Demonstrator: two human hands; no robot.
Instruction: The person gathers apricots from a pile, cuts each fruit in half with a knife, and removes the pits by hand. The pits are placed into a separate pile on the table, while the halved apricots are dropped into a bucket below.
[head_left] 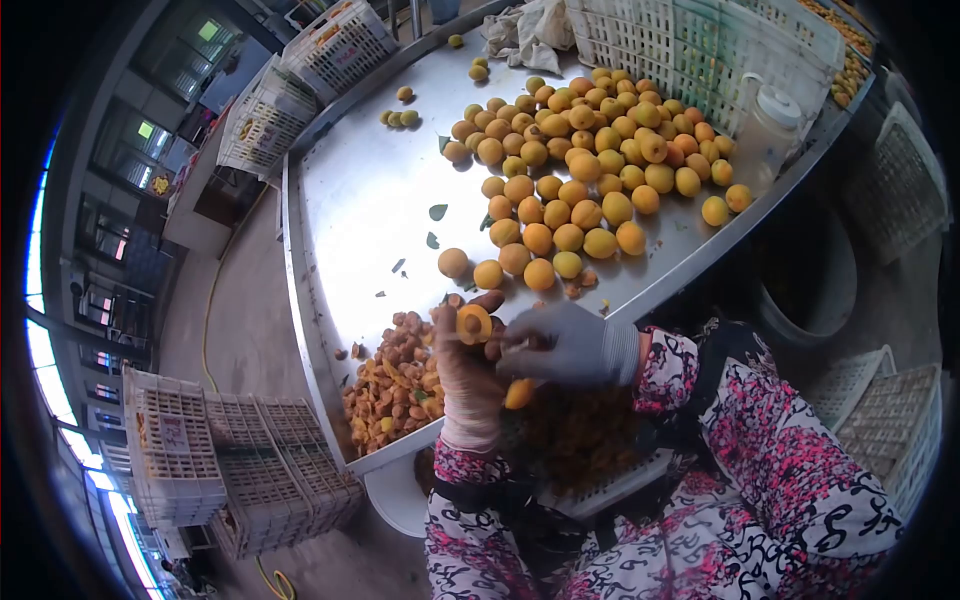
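The left hand (464, 366) holds a cut apricot (473, 325), the gloved right hand (572, 346) (grip too blurred to tell) at its three o'clock.

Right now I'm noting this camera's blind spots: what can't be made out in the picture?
- Whether the right hand grips a tool: blurred at its fingertips, head view.
- Back of the cut apricot: turned away, against the left hand, head view.
- Bottom of the bucket: lost in shadow, head view.
- Wording on the crate label: too small, head view.
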